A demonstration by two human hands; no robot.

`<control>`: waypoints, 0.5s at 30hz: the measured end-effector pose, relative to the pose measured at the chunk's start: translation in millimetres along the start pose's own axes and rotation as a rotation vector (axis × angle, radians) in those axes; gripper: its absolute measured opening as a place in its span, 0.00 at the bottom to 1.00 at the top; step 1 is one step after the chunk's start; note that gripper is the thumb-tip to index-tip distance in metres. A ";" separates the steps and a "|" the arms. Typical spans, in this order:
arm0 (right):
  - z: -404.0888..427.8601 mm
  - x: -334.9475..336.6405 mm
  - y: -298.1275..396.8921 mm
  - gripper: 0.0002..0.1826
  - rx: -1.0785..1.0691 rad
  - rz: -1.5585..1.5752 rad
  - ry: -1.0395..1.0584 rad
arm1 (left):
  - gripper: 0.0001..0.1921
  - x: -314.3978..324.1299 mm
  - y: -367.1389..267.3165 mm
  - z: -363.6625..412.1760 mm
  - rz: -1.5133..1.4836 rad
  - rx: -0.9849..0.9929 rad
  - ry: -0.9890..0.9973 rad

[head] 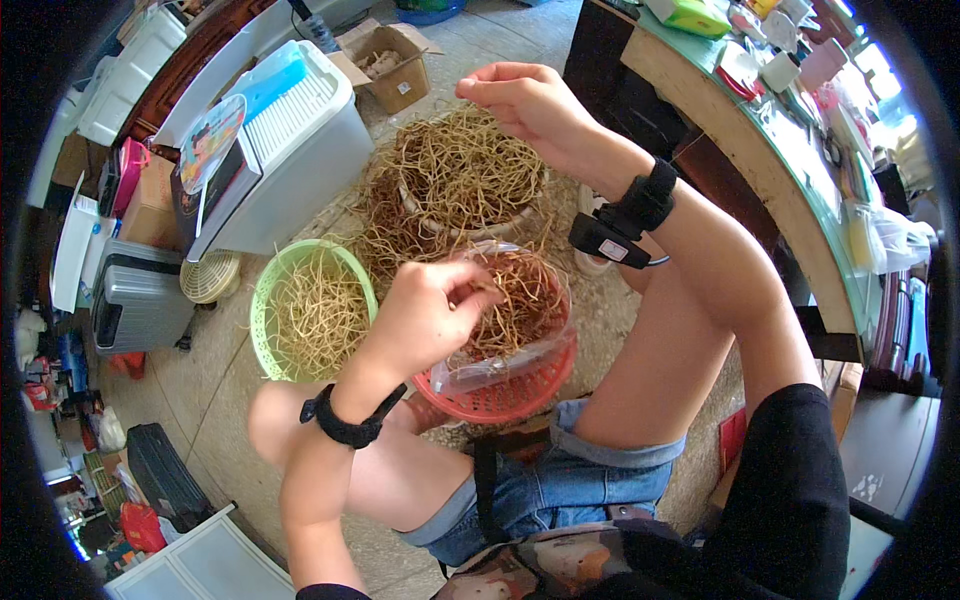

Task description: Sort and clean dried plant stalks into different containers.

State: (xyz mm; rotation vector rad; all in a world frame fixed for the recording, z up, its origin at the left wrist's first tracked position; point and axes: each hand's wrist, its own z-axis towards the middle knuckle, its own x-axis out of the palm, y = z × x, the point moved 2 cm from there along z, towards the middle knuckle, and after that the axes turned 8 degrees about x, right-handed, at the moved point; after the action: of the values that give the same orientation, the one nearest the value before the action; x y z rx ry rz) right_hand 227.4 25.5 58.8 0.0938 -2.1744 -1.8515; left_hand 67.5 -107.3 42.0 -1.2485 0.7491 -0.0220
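Observation:
Over the red plastic basket (499, 386), lined with a clear plastic bag, is my left hand (431, 315), its thumb and fingers pinched together; whether something is between them I cannot tell. Reddish-brown dried roots (525, 300) fill that basket. My right hand (529, 105) is raised above the far edge of a large heap of pale, stringy roots (465, 165), thumb and fingertips together; any thin strand there is too small to make out. The heap lies in and around a round container with a pale rim. Paler roots (319, 315) fill the green plastic basket (260, 330) at the left.
A lidded plastic storage box (300, 172) stands at the left, with a hand fan (212, 142) on top. Behind is an open cardboard box (401, 75). A glass-topped desk (757, 150) holding many items curves along the right. A grey case (142, 300) stands at far left.

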 end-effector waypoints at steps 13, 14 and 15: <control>0.1 2.5 -2.6 0.06 0.025 -0.152 0.019 | 0.09 -26.6 14.5 2.4 -0.300 -0.182 0.012; -2.7 4.6 -2.5 0.06 0.068 -0.169 0.081 | 0.08 -40.0 10.9 2.7 -0.399 -0.186 -0.028; -5.5 6.7 -1.8 0.06 0.110 -0.189 0.139 | 0.08 -52.2 10.1 3.2 -0.500 -0.186 -0.065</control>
State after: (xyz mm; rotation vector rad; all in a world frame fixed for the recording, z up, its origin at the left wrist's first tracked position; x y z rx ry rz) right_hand 222.1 18.3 58.9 0.4513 -2.2345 -1.7603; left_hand 25.4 -79.9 59.8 -1.5817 0.3736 -0.3245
